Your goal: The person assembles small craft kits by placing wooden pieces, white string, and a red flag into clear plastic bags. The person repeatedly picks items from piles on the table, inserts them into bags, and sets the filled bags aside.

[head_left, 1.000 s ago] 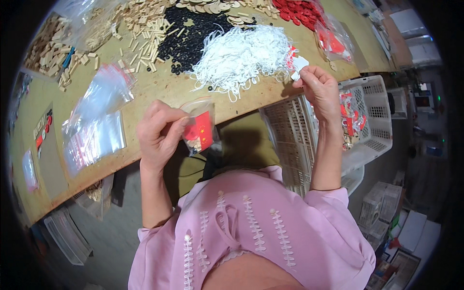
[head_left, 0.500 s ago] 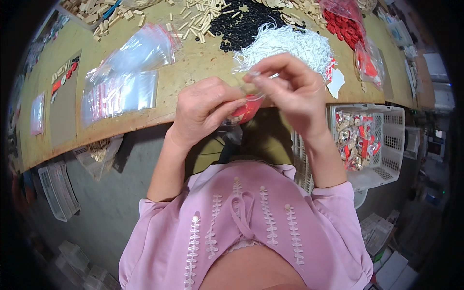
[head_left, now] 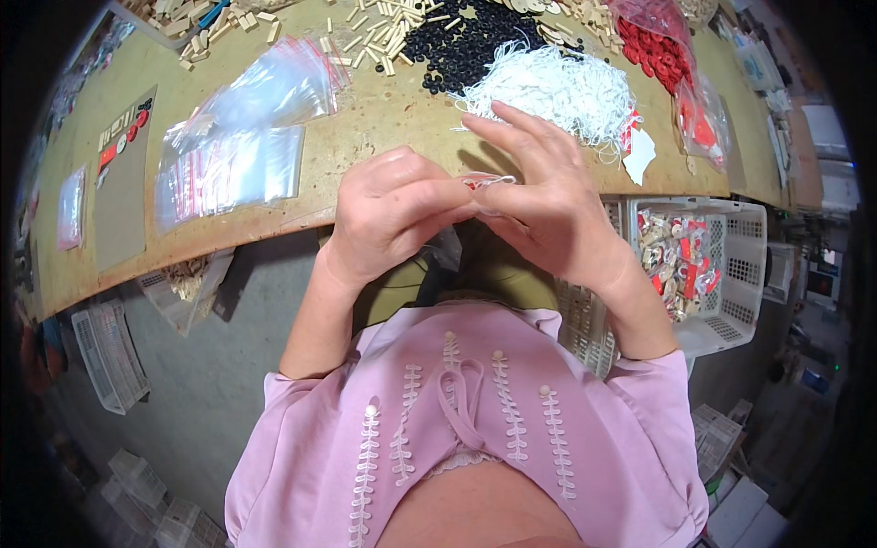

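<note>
A small clear plastic bag (head_left: pixel 446 245) is held in front of my body at the table's near edge, mostly covered by my hands. My left hand (head_left: pixel 393 205) is closed on its top, thumb and fingers pressed together. A loop of white string (head_left: pixel 493 179) and a bit of red show at the bag's mouth between the hands. The thumb side of my right hand (head_left: pixel 553 196) presses against the bag, meeting the left fingertips, while its other fingers stretch up and away. Most of the bag's contents are hidden.
On the table (head_left: pixel 365 119) lie clear zip bags (head_left: pixel 233 173), wooden sticks (head_left: pixel 393 36), black rings (head_left: pixel 448 46), a pile of white strings (head_left: pixel 557 91) and red pieces (head_left: pixel 653 55). A cardboard strip (head_left: pixel 123 201) bears sample parts. A white crate (head_left: pixel 744 247) holding filled bags stands right.
My right hand has come down from a pinch on white string above the bag to the bag's mouth, its fingers spreading. The red contents, visible before, are now mostly covered.
</note>
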Tool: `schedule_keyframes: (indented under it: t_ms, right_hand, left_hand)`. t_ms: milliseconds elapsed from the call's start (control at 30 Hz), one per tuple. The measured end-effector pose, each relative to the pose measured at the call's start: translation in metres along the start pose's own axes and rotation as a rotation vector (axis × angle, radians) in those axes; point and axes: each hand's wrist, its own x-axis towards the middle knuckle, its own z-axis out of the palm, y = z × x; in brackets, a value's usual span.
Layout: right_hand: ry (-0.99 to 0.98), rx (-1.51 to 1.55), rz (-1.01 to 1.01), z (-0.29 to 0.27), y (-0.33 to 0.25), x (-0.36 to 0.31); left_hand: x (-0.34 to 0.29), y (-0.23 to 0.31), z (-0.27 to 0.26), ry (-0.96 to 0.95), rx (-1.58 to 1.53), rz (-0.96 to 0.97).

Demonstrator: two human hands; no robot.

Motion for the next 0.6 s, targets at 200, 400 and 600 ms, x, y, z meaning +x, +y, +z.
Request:
schedule_keyframes:
  t_ms: [200,400,600]
  right_hand:
    - [-0.136,0.115,0.04,-0.017,0.002,0.0]
    - [-0.09,0.036,0.092,-0.014,-0.01,-0.003]
    - [-0.095,0.339,0.115,-0.022,-0.002,-0.01]
  left_hand:
    - [-0.003,0.002,0.003,-0.005,-0.061,-0.037]
    - [-0.003,0.003,0.003,0.042,-0.053,-0.035]
    - [-0.006,-0.001,0.003,0.025,-0.068,-0.026]
